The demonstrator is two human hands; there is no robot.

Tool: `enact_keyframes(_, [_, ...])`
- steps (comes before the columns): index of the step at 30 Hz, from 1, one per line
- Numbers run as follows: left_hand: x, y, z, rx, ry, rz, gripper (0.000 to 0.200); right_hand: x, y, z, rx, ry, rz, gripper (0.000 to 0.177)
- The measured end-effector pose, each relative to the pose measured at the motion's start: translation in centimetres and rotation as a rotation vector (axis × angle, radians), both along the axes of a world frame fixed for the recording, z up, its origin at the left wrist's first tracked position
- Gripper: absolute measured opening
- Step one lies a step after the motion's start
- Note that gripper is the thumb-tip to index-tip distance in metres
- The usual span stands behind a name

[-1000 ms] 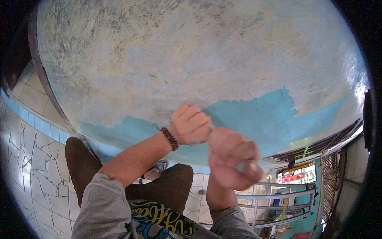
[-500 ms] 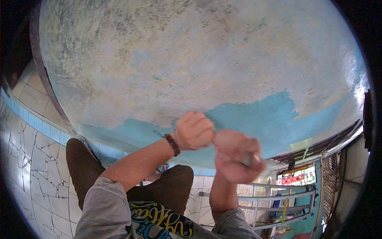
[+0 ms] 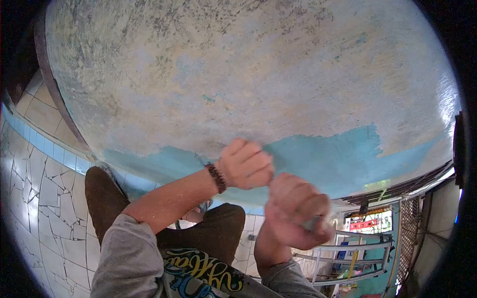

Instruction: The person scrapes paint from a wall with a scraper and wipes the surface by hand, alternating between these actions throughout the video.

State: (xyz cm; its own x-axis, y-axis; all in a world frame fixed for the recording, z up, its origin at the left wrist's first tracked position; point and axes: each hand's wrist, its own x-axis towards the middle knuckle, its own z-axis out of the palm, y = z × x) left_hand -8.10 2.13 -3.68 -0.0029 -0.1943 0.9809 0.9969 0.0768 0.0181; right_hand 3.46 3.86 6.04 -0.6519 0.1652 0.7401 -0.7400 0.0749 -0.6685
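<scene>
My left hand (image 3: 246,164), a dark beaded bracelet (image 3: 215,178) at its wrist, is closed in a fist close against the wall (image 3: 238,79). Just to the right and lower is my right hand (image 3: 298,211), also closed and slightly blurred, its knuckles beside the left fist. I cannot tell what the curled fingers hold. Around the fists the wall carries a band of turquoise paint (image 3: 328,154) with a ragged upper edge. Above that band the surface is bare, grey and mottled, with a few small turquoise flecks.
My bent knees (image 3: 226,228) are below the hands, over a floor of cracked-pattern tiles (image 3: 49,213). A metal ladder-like frame (image 3: 357,248) stands at the lower right. Light blue tiles (image 3: 54,151) edge the wall's foot on the left.
My right hand has moved slightly down, and its fist has turned a little. The left fist stays almost in place, while the wall has shifted slightly in view.
</scene>
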Motion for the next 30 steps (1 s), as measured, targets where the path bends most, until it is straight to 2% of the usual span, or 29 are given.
enact_keyframes(2, [-0.7,0.3,-2.3,0.024,-0.014,0.125,0.015,-0.5,0.3,-0.9,0.044,-0.067,-0.011,0.043])
enact_keyframes(5, [-0.5,0.0,-1.1,0.014,0.017,0.049,0.017,0.2,0.5,-0.3,-0.095,-0.092,-0.012,0.043])
enact_keyframes(8, [-1.1,-1.0,0.8,-0.017,0.098,0.078,0.018,-0.3,-0.3,0.5,0.02,0.003,0.014,0.037])
enact_keyframes(11, [-1.4,-1.1,-1.9,0.013,0.022,0.121,0.017,-1.3,0.0,-0.8,0.093,-0.002,0.044,0.035])
enact_keyframes(14, [-1.2,-1.6,-2.6,-0.086,-0.007,0.043,0.017,-1.1,0.1,-1.3,0.051,-0.075,0.051,0.036])
enact_keyframes(17, [-1.1,-1.6,0.1,-0.027,0.07,0.09,0.017,-0.6,-0.7,0.3,0.087,0.028,0.071,0.036])
enact_keyframes(18, [-1.0,-1.6,-0.3,-0.042,0.033,0.09,0.017,-0.2,-0.9,-0.2,-0.094,0.022,0.062,0.042])
enact_keyframes(20, [-0.9,-1.5,-2.0,-0.07,-0.024,0.072,0.018,-1.1,-0.2,-0.7,-0.025,-0.056,0.074,0.037])
enact_keyframes(24, [4.3,-1.3,-5.5,-0.259,-0.416,-0.047,0.032,0.6,2.0,-2.9,-0.023,-0.184,0.043,0.034])
enact_keyframes(25, [5.7,-1.2,-5.2,-0.213,-0.455,-0.069,0.032,1.3,2.6,-2.9,-0.042,-0.201,0.034,0.034])
enact_keyframes(27, [8.3,-0.5,-3.3,-0.127,-0.539,-0.12,0.033,1.8,4.1,-1.4,-0.019,-0.075,0.038,0.034])
enact_keyframes(28, [8.6,0.1,-2.1,-0.095,-0.504,-0.135,0.033,1.8,4.5,0.2,0.015,-0.023,0.076,0.033])
enact_keyframes(30, [7.7,1.5,0.7,-0.027,-0.431,-0.166,0.033,2.2,4.3,3.1,0.087,0.004,-0.023,0.034])
